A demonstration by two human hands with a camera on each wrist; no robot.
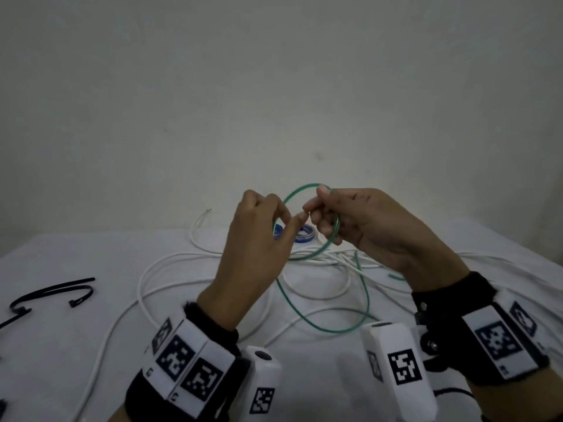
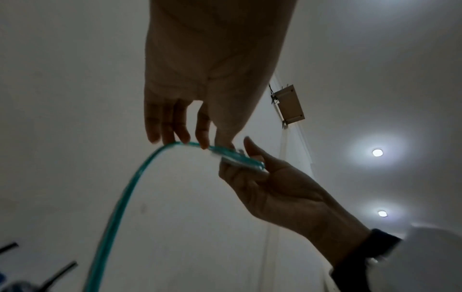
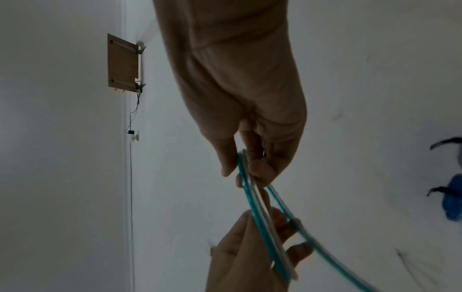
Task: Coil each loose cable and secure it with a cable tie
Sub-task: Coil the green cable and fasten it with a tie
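Observation:
Both hands hold a thin green cable (image 1: pixel 335 331) up above the white table (image 1: pixel 76 254). My right hand (image 1: pixel 316 214) grips a small coil of it, seen close in the right wrist view, where the right hand (image 3: pixel 245 170) pinches the green cable (image 3: pixel 260 223). My left hand (image 1: pixel 289 226) pinches the same loop beside it with thumb and forefinger. In the left wrist view, the left hand (image 2: pixel 210 142) meets the green cable (image 2: pixel 130 189). The free length hangs down in a wide loop onto the table.
Loose white cables (image 1: pixel 323 260) sprawl across the middle of the table. Black cable ties (image 1: pixel 61 288) lie at the left. A blue and white coil (image 1: pixel 304 236) sits behind the hands near the wall.

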